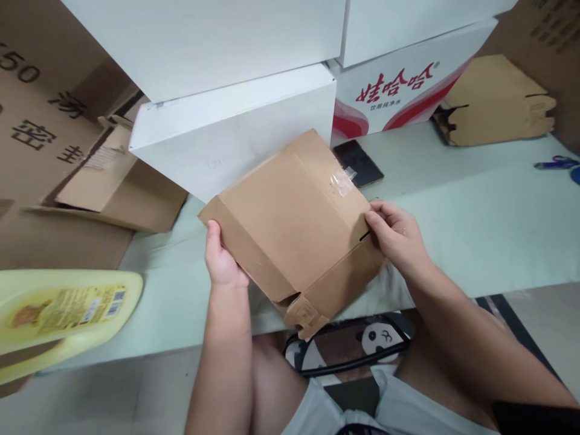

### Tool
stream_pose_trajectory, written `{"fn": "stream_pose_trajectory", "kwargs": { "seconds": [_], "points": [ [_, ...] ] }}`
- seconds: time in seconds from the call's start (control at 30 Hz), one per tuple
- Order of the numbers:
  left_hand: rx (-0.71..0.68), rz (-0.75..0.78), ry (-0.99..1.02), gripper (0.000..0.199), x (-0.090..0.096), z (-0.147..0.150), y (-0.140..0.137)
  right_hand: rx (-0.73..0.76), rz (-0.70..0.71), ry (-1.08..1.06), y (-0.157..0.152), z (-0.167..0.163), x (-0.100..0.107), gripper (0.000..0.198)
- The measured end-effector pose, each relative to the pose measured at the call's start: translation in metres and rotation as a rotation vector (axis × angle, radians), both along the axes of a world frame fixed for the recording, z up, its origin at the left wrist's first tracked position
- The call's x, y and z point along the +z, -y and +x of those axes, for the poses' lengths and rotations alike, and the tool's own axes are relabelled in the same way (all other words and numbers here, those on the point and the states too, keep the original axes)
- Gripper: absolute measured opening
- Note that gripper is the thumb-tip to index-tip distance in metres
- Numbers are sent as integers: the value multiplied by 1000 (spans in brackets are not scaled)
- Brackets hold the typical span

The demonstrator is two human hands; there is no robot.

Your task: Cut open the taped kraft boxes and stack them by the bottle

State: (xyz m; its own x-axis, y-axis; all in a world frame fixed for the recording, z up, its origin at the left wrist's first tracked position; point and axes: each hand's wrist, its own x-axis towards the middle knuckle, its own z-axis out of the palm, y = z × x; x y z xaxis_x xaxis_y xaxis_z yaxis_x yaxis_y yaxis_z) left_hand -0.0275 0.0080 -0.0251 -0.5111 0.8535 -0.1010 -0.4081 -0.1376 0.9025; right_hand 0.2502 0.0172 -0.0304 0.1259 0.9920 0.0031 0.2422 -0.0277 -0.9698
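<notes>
Both hands are on the brown cardboard box (294, 226), holding it tilted just above the near edge of the pale green worktop (475, 229). The left hand (221, 257) comes up from below, forearm nearly vertical, fingers curled around the box's left corner with the thumb lying along the side wall. The right hand (397, 232) reaches in from the right, forearm angled across the lap, wrist bent, fingertips pinching the right edge beside a small slot in the card. So both hands are closed on the box, neither spread wide. A strip of clear tape (343, 180) sits on the top face near the far corner, and a loose flap (306, 314) hangs at the near bottom corner. Behind the box, a stack of white cartons (235, 121) stands on the worktop, with a dark phone (357, 162) just beside them. A yellow bottle (63, 314) lies low at the left. A folded cardboard piece (498, 103) rests far right.
</notes>
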Motion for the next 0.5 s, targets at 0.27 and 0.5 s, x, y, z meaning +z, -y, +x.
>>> {"fn": "stream_pose_trajectory", "kwargs": {
  "seconds": [0.27, 0.5],
  "points": [
    [-3, -100, 68, 46, -6, -8, -2, 19, 54, 101, -7, 9, -9, 34],
    [-40, -97, 43, 50, -4, -10, -4, 357, -188, -110, -4, 7, -8, 31]
  ]
}}
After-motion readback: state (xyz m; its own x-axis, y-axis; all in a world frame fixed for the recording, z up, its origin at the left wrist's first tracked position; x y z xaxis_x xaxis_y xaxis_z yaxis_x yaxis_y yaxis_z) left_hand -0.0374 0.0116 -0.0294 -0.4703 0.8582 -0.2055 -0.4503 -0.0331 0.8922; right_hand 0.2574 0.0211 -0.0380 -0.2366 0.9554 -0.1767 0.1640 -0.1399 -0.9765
